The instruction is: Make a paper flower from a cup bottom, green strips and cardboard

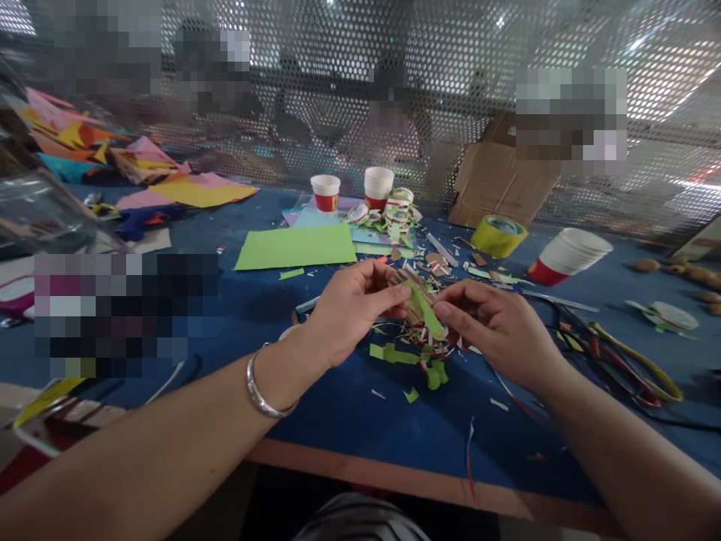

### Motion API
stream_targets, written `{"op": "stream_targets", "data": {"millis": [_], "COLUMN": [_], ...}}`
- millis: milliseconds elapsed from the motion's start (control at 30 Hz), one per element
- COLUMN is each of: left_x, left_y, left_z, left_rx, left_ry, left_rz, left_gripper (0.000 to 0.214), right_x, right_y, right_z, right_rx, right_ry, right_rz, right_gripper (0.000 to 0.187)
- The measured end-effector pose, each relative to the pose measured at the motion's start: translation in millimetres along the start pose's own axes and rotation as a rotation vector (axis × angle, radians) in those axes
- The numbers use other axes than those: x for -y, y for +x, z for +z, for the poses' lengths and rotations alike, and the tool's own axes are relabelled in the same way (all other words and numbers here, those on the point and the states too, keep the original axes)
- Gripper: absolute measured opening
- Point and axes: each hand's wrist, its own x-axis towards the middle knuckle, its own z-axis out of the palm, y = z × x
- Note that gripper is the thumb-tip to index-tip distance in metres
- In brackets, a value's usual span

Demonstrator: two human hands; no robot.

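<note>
Over the blue table (338, 409), my left hand (360, 300) pinches the upper end of a green paper strip (423, 309) between thumb and fingers. My right hand (490, 319) is closed at the strip's lower right end, its thumb and forefinger pressed together there. Beneath the strip lie brown corrugated cardboard and a heap of red, white and green paper scraps (433, 334). Just below my hands rest cut green paper pieces (394, 353). A silver bangle (262, 391) is on my left wrist.
A green paper sheet (296, 246) lies beyond my left hand. Behind stand paper cups (325, 194), and cut cups with green trim (399, 210). On the right are yellow tape (499, 236), stacked cups (568, 255) and scissors (636, 368). Coloured paper (203, 189) is piled left.
</note>
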Motion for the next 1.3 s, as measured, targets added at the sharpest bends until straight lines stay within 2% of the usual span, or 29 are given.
{"op": "stream_targets", "data": {"millis": [233,567,867,1133,1300], "left_x": [-1,-8,-11,-8,-8], "left_y": [-5,-7,-8,-7,-4], "left_z": [3.6,1.0,2.3,-0.1,-6.1], "left_rx": [0.116,0.126,0.135,0.187,0.189], "left_ry": [0.056,0.219,0.255,0.391,0.514], "left_rz": [-0.061,-0.037,-0.046,0.045,0.109], "left_gripper": [0.018,0.016,0.017,0.015,0.021], "right_x": [-2,-3,-2,0,0], "right_y": [-1,-1,-2,-2,-2], "right_z": [5,2,2,2,2], "right_rx": [0.039,0.085,0.102,0.108,0.047], "right_ry": [-0.007,-0.03,-0.04,-0.032,-0.023], "right_rz": [-0.048,-0.039,-0.049,-0.086,-0.047], "right_gripper": [0.024,0.029,0.027,0.023,0.023]}}
